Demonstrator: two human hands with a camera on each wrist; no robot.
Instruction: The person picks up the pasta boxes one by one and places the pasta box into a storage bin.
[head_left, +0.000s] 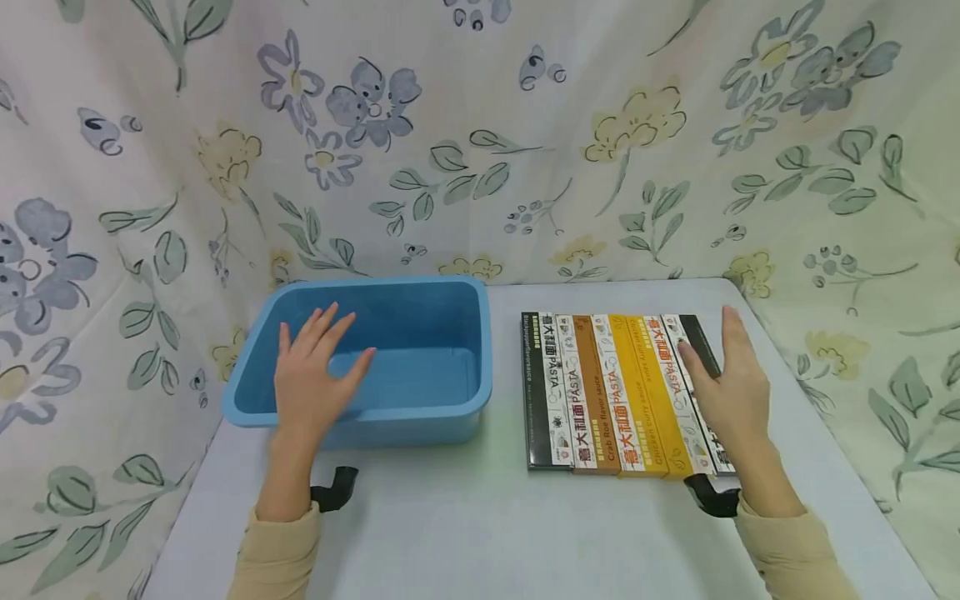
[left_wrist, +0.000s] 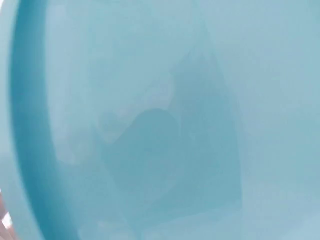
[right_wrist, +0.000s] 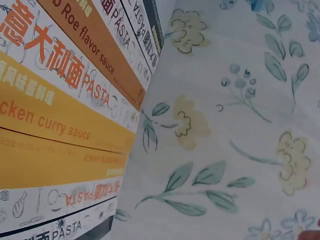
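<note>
A blue plastic basin stands on the left half of the table, and its inner wall fills the left wrist view. My left hand is over the basin's near left part, fingers spread, holding nothing. To the right, several pasta boxes stand side by side in a row, their black, white, brown and yellow narrow sides facing up; their printing is readable on a yellow box in the right wrist view. My right hand is at the row's right end, overlapping it in the head view, thumb apart from the extended fingers.
A white table bears the basin and boxes. Floral cloth hangs behind the table and along both sides. A black strap piece sticks out at my left wrist, another at my right.
</note>
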